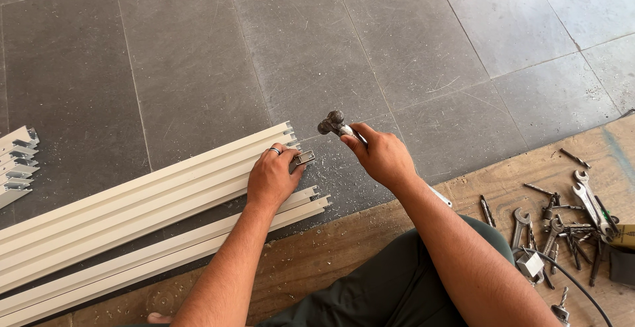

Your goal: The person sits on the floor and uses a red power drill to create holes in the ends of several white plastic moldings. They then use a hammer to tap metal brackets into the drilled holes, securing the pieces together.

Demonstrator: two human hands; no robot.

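Two hands: right hand (382,157) grips hammer (333,124), handle hidden; left hand (270,178) pins bracket (302,159).

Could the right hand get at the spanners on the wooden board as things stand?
Probably not yet: the right hand holds a hammer. The spanners lie uncovered on the wooden board on that side.

Two hands are showing: the left hand (271,176) and the right hand (382,157). One hammer (333,124) is being held. One small metal bracket (302,159) is sitting at the rail ends. Two bundles of white rails (132,211) are lying on the floor, plus a third stack (16,165) at the left edge. One pile of wrenches (562,224), too tangled to count, is lying on the wooden board (317,261).
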